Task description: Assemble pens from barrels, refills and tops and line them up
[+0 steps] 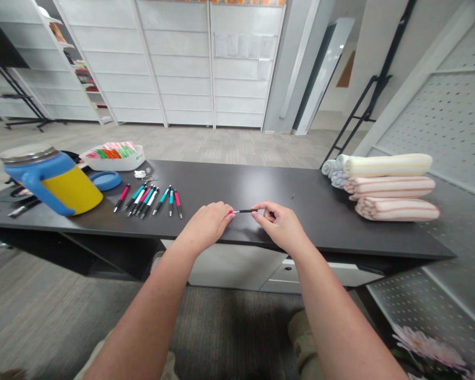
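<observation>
A thin pen (243, 211), black with a red part at its left end, is held level just above the dark table (229, 184) near its front edge. My left hand (208, 224) is closed, pinching the pen's red left end. My right hand (279, 224) pinches the black right end with thumb and fingertips. A row of several pens (148, 199) in red, teal, black and white lies on the table to the left of my hands.
A blue and yellow jug (53, 182) lies at the far left beside a blue lid (105, 180) and a white tray (114, 157) of coloured items. Rolled striped towels (388, 187) are stacked at the right. A tiny dark part (292, 197) lies behind my right hand.
</observation>
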Demonstrator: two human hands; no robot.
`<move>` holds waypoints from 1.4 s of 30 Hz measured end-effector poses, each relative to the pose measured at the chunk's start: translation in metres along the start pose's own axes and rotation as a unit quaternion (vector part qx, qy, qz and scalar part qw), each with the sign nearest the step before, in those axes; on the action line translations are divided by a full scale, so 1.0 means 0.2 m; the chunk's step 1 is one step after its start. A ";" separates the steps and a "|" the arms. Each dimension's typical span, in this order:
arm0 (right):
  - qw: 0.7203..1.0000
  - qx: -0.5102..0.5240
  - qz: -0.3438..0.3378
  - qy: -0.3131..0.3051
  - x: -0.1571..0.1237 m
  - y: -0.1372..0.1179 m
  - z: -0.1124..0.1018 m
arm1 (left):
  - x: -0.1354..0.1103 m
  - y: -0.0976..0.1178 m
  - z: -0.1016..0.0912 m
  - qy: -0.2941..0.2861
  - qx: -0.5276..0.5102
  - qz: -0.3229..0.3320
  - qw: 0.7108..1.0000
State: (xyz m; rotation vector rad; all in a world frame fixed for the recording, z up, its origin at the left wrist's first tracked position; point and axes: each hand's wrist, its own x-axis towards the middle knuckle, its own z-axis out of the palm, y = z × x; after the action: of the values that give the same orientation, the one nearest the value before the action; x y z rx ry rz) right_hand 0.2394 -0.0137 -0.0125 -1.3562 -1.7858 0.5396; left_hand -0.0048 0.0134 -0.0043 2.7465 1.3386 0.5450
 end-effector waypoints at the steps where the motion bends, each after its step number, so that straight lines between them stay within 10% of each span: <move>1: 1.000 -0.003 -0.005 -0.009 0.00 0.00 0.00 | 0.00 0.01 0.00 -0.003 -0.002 0.010 1.000; 42: 0.990 -0.111 -0.065 -0.060 0.00 -0.05 0.02 | -0.02 0.03 0.01 0.018 -0.043 0.045 0.998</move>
State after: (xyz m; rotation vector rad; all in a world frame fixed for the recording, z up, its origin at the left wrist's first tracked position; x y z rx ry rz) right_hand 0.2311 -0.0170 -0.0083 -1.3660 -2.0668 0.3658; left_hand -0.0017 0.0080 -0.0070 2.7489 1.1744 0.6460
